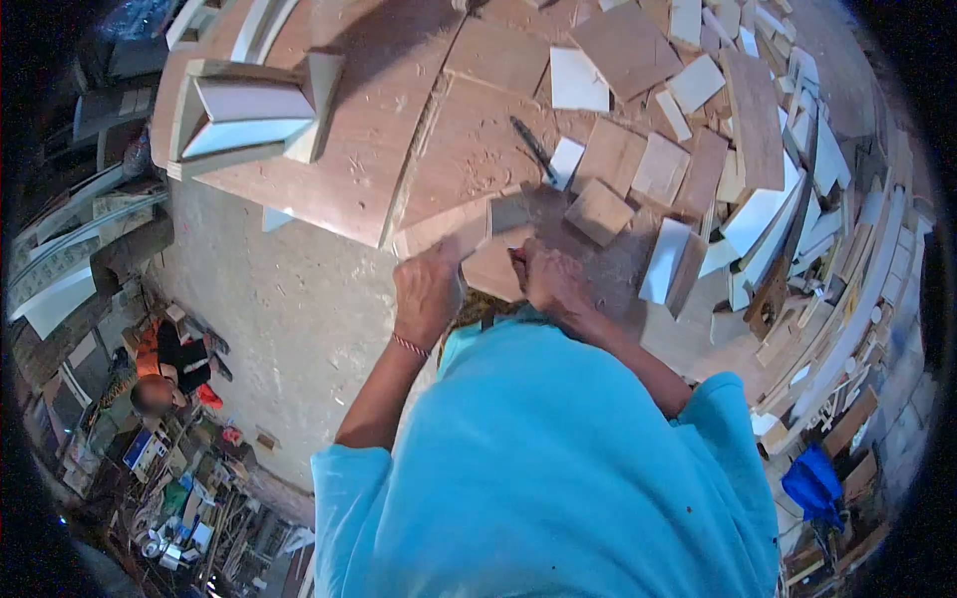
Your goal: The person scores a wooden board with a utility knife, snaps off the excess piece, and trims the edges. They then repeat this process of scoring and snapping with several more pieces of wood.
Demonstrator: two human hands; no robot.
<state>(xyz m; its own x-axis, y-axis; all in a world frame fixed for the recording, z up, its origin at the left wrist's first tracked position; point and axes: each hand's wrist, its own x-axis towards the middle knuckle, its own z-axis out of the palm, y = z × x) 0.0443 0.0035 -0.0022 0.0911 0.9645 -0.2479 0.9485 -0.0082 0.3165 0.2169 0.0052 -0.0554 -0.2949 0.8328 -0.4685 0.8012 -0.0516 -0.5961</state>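
Close to my body at the workbench edge, a light wooden board piece lies between my two hands. My left hand is closed on its left side, with a striped band at the wrist. At its right side my right hand is closed round something small with a red part, mostly hidden by the fingers. A grey block-like piece sits just beyond the board. Further out, a dark slim tool rests on the wooden bench top.
Many wood and white offcuts are heaped to the right, with long strips behind them. An assembled wooden frame stands at the upper left. Another person is low on the left, beside clutter. A blue cloth hangs lower right.
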